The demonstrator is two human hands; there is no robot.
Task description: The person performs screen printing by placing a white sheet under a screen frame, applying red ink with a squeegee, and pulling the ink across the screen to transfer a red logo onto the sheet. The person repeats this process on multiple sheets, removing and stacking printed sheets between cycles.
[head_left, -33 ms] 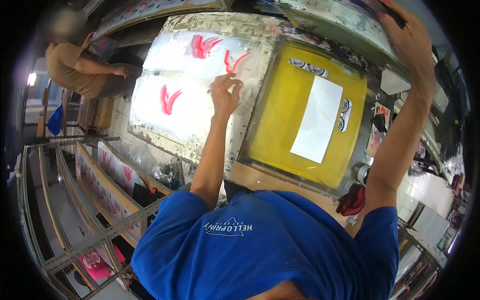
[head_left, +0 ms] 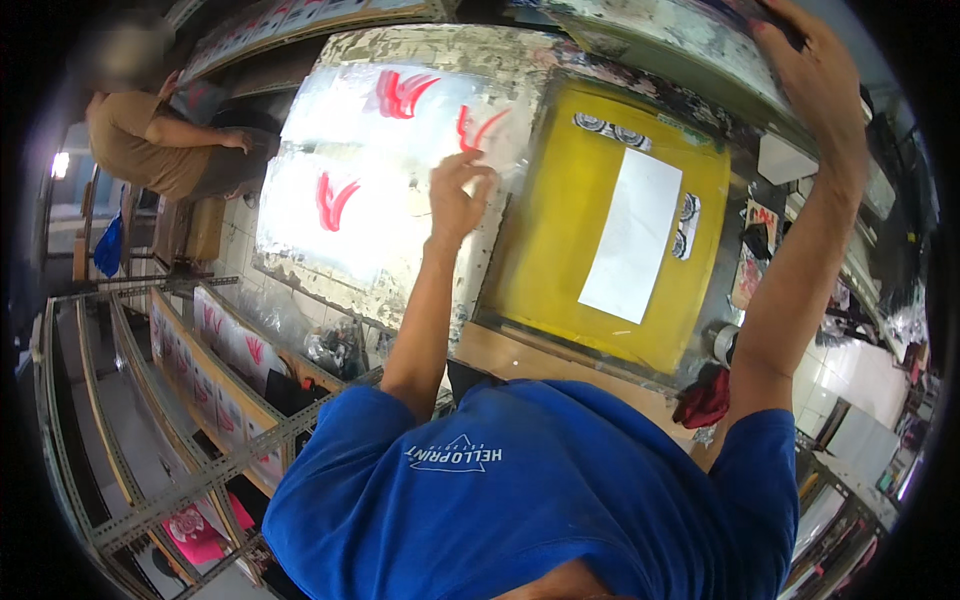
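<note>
My left hand (head_left: 460, 203) is over the right part of a pale work board (head_left: 375, 250), its fingers bent inward and the thumb near them. The fingertips are beside a red brush-like mark (head_left: 468, 128); whether something thin is pinched there I cannot make out. Two more red marks, an upper one (head_left: 405, 95) and a lower one (head_left: 335, 202), show on white sheets lying on the board. High at the right, my right hand (head_left: 815, 75) has its fingers curled at a dark edge beside a long pale-green ledge (head_left: 680, 60); what they grip is mostly hidden.
Right of the board lies a yellow screen (head_left: 540, 230) with a white paper strip (head_left: 632, 235) and black-and-white patterned pieces on it. Dark-red cloth (head_left: 703, 395) hangs near my right arm. Metal racks (head_left: 190, 490) stand at the lower left. Another person (head_left: 150, 145) stands far left.
My left hand has shifted slightly to the right and down, with the red mark beside it displaced the same way. The right hand stays at the upper right, and the whole view moves slightly.
</note>
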